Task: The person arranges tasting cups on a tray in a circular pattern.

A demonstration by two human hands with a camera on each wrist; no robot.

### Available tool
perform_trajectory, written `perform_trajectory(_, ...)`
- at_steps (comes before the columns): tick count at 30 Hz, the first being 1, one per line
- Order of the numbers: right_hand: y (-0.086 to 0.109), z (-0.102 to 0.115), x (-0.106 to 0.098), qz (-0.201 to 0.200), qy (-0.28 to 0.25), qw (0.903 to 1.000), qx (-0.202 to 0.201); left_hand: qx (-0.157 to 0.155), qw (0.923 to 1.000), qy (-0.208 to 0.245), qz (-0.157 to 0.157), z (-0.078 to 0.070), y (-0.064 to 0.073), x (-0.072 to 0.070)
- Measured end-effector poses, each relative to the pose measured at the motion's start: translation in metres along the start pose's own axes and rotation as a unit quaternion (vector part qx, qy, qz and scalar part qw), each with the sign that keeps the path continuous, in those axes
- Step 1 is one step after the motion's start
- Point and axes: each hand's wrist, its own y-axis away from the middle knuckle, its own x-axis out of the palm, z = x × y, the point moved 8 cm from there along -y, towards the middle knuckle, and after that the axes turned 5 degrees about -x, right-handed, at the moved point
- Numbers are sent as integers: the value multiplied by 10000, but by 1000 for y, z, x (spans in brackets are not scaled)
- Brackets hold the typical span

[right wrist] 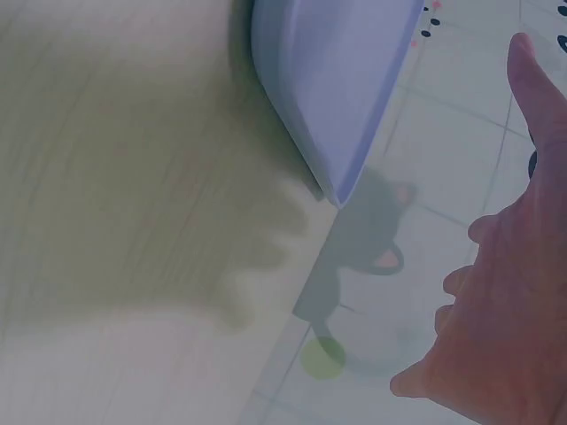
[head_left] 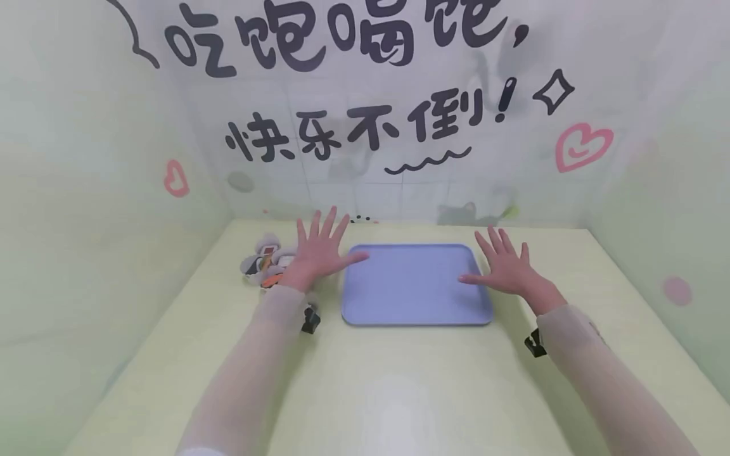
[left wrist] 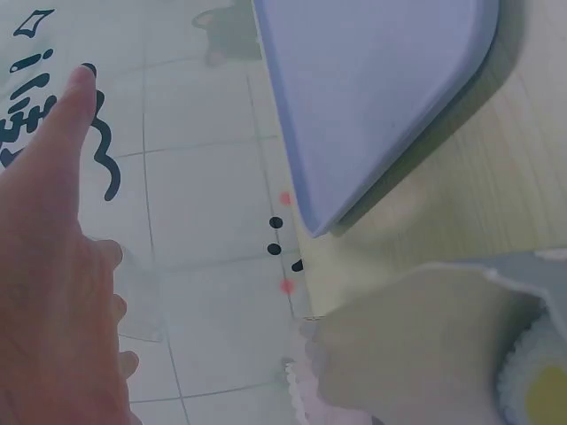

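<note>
A shallow light-blue tray (head_left: 410,285) lies flat toward the back of the pale table. My left hand (head_left: 319,253) is spread wide, its thumb overlapping the tray's left edge in the head view. On the other side, my right hand (head_left: 504,269) has its fingers spread too, the thumb over the tray's right edge. Neither hand holds anything. Beside the left hand lies a small pile of grey-rimmed pieces with printed pictures (head_left: 267,263), partly hidden by that hand and wrist. In the left wrist view one round piece shows white and yellow (left wrist: 542,381).
Pale walls stand left, right and behind the table (head_left: 388,380). The back wall (head_left: 319,88) bears black lettering and pink hearts. A small black clip-like part (head_left: 310,320) shows at the left wrist, and a similar black part (head_left: 535,344) at the right.
</note>
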Motion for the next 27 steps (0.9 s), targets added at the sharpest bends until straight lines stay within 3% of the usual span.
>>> perform_trajectory(6, 8, 1, 9, -110, -168, 9998, -92, -72, 10000, -63, -2, -1, 6, -1)
perform_trajectory(9, 12, -1, 16, 31, -104, 9999, -29, -43, 9999, -14, 104, 0, 9, 0)
perform_trajectory(16, 7, 7, 18, 143, -173, 9996, -189, -97, 9999, -11, -98, 9, 14, -13)
perform_trajectory(22, 12, 7, 25, 326, -191, 9992, -142, -129, 9999, -42, -19, 13, 15, -10)
perform_trajectory(27, 21, 3, 30, 338, -214, 9991, -103, -22, 10000, 2, -6, 7, 15, -8)
